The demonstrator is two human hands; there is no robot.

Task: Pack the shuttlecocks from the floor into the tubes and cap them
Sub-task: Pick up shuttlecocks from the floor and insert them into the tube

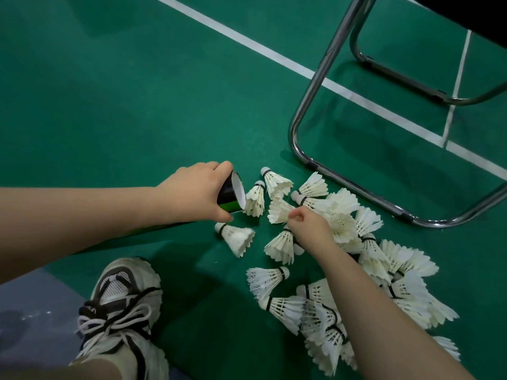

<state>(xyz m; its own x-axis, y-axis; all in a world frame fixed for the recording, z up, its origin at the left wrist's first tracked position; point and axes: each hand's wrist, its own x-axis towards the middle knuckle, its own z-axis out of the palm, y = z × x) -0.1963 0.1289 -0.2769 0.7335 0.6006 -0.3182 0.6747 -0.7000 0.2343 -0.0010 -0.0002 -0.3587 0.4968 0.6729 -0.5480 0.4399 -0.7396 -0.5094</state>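
Left hand (197, 196) grips black-green tube (230, 197) near open mouth, fingers curled round it, mouth low over green floor (123, 105). Right hand (310, 226) fingers pinch feather skirt of 1 shuttlecock (278, 212). Shuttlecock pile (384, 270) lies on floor beside chrome chair frame (315, 105).

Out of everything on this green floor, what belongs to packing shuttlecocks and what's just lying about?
Job: black-and-green tube gripped by left hand; white feather shuttlecock pinched by right hand; pile of white feather shuttlecocks.
Lying about: chrome tubular chair frame; white-and-black laced sneaker.
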